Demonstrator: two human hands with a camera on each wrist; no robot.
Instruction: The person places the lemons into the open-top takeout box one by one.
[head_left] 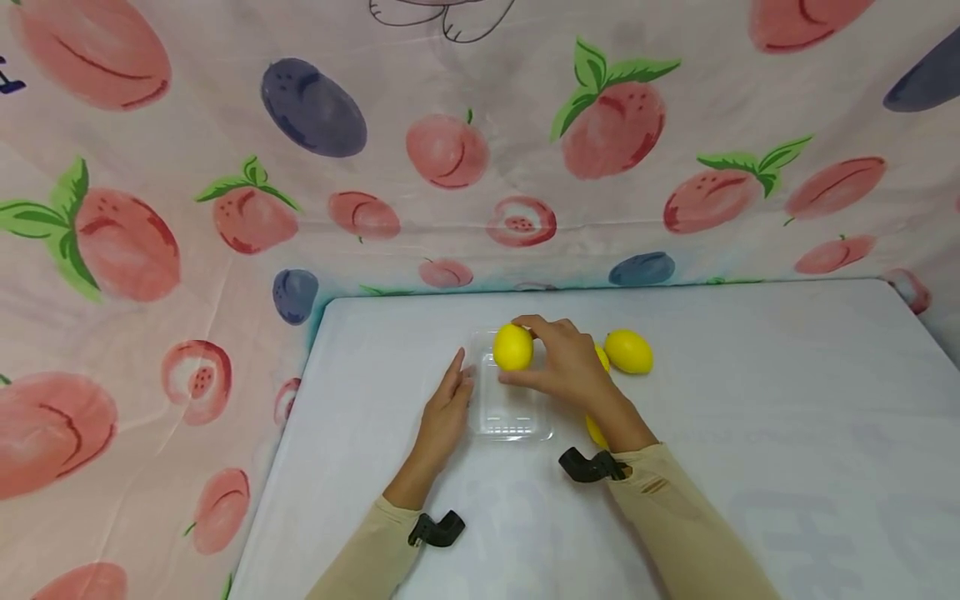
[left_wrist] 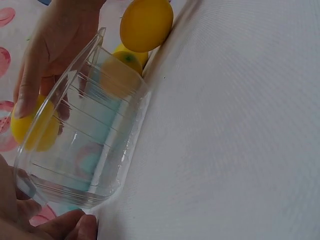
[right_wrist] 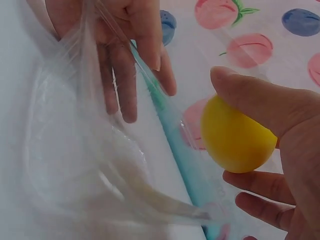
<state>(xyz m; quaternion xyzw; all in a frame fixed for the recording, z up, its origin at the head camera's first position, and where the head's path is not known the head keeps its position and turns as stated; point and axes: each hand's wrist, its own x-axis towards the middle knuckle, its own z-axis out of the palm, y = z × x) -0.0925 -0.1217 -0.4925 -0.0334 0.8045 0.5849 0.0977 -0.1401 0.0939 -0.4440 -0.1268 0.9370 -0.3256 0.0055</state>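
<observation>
A clear plastic container (head_left: 510,429) stands on the white-covered table. Its left side is touched by my left hand (head_left: 441,417), whose fingers look mostly straight in the head and right wrist views. Above the container, my right hand (head_left: 573,362) holds a yellow lemon (head_left: 513,347) between thumb and fingers. The right wrist view shows that lemon (right_wrist: 237,137) gripped over the container's rim. Beside the container to the right lie more lemons: one (head_left: 629,352) in full view, another (head_left: 602,357) mostly behind the right hand, and a third (head_left: 596,432) partly under the right wrist.
The white table (head_left: 787,400) stretches out to the right and toward me. Behind it and at the left hangs a fruit-printed cloth (head_left: 465,75). Black wrist cameras sit on the left sleeve (head_left: 367,550) and right sleeve (head_left: 690,525).
</observation>
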